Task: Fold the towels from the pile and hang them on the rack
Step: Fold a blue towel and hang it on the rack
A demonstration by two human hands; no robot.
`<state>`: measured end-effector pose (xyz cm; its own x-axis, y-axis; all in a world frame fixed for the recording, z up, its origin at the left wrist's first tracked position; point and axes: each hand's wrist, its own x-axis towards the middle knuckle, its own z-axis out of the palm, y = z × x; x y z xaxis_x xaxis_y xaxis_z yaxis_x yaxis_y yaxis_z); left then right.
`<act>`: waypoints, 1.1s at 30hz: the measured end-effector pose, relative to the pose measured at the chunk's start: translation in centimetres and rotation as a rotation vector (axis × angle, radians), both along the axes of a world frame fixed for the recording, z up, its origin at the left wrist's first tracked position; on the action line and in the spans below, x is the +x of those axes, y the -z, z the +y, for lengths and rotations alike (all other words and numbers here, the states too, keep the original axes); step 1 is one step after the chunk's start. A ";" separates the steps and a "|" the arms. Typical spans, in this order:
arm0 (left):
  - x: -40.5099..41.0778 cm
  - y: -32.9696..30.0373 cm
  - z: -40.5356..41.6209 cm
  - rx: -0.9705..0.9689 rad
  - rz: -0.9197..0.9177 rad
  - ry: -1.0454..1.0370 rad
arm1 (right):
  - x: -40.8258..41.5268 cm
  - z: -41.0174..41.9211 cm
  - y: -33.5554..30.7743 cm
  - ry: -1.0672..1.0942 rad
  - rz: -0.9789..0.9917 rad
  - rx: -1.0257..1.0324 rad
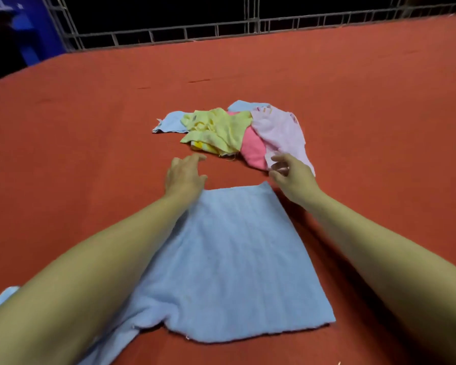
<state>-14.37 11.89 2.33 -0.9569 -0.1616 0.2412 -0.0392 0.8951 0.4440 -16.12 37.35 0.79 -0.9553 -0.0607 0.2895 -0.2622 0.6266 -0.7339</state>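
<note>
From the head camera, looking down over both bare forearms: a light blue towel (229,262) lies spread flat on the red cloth-covered tabletop (77,133), close in front of the person, its far edge straight and its near edge a little ragged. Its left side runs under the left forearm, and more blue cloth shows at the lower left edge of the picture.

The left hand (185,175) sits just past the towel's far left corner, palm down, fingers (195,158) relaxed and loosely spread, gripping nothing. The right hand (291,175) is just past the far right corner, fingers loosely curled and apart, holding nothing as far as the blur allows; it overlaps the near edge of the pile in this view, though contact cannot be told.

Beyond the hands is the pile (234,133): a yellow towel (219,130) crumpled on top, a bright pink towel (253,148) beneath it, a pale pink towel (282,133) on the right, and blue cloth (170,122) poking out at the left.

At the tabletop's far edge stands a grey metal grille (221,30), darkness behind it.
</note>
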 end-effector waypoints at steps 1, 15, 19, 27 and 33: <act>0.2 0.5 0.5 -0.025 0.025 0.027 | 0.7 0.3 1.1 -0.003 0.002 0.015; 18.5 2.5 9.8 0.295 -0.054 0.409 | 16.1 6.3 1.2 -0.078 -0.126 0.138; 21.9 2.1 11.1 0.203 -0.118 0.465 | 20.5 7.0 1.5 -0.115 -0.144 0.161; 24.1 3.5 11.8 0.173 -0.089 0.464 | 24.7 7.1 2.0 -0.190 -0.167 0.073; 23.0 1.1 13.2 0.627 -0.053 0.400 | 24.8 5.8 -0.6 -0.144 -0.142 -0.397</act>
